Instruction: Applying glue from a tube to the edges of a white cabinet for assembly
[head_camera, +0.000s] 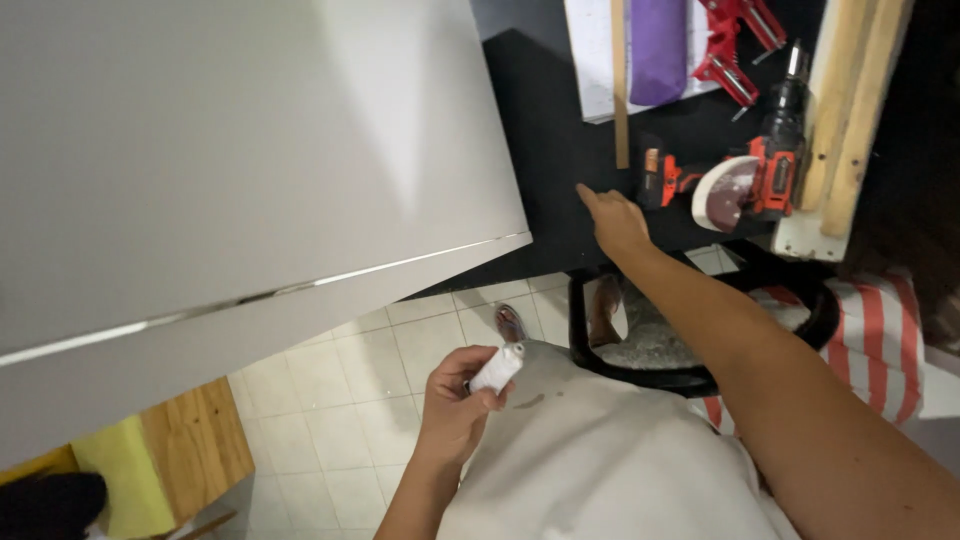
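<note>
Down near the waist, the left hand (455, 400) has its fingers (470, 362) curled tight around a small white tube (497, 369), held over the tiled floor (340, 400). Farther out, the right hand (615, 220) rests on the black surface (545, 150), fingers loosely spread and holding nothing, index extended, near a red cordless drill (770, 160) and a sanding disc (725, 192). A large grey panel (230, 150) lies to the left.
</note>
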